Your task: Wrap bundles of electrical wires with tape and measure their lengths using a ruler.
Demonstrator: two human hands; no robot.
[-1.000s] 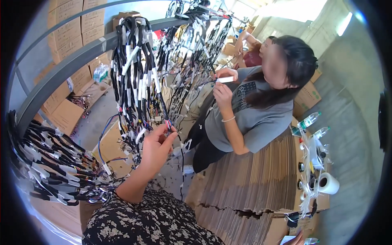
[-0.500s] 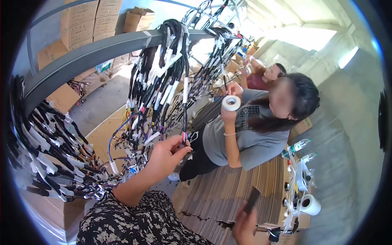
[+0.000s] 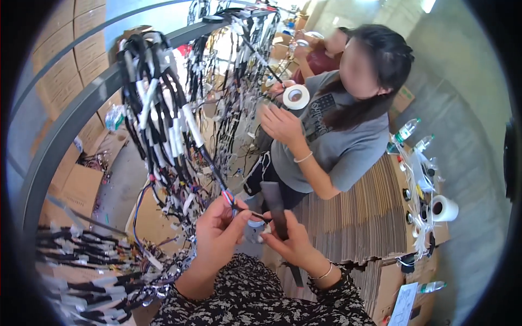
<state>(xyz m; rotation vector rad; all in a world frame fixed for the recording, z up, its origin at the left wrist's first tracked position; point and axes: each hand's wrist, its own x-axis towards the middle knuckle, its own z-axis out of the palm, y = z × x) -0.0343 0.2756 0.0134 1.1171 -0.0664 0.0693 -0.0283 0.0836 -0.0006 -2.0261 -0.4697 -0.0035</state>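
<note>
My left hand [image 3: 213,232] pinches a thin black wire-harness branch [image 3: 231,201] where red, white and blue wires show. This branch hangs from a thick harness bundle [image 3: 155,108] draped over a dark metal rail [image 3: 97,92]. My right hand [image 3: 296,243] grips a dark flat strip [image 3: 272,195], held upright. Its fingertips are beside a small white piece [image 3: 266,230] near the branch's end; whether they touch the wire I cannot tell. The strip's exact kind does not show.
A co-worker in a grey shirt [image 3: 348,155] stands ahead, handling a white tape roll [image 3: 296,96]. Behind is another person [image 3: 322,58]. Stacked flat cardboard [image 3: 356,217] rises on the right, with bottles and a white roll [image 3: 445,208]. More harnesses [image 3: 81,255] hang at lower left.
My right hand has come up and inward with the dark strip to beside my left hand. The view has shifted. The co-worker's free hand has moved away from the tape roll.
</note>
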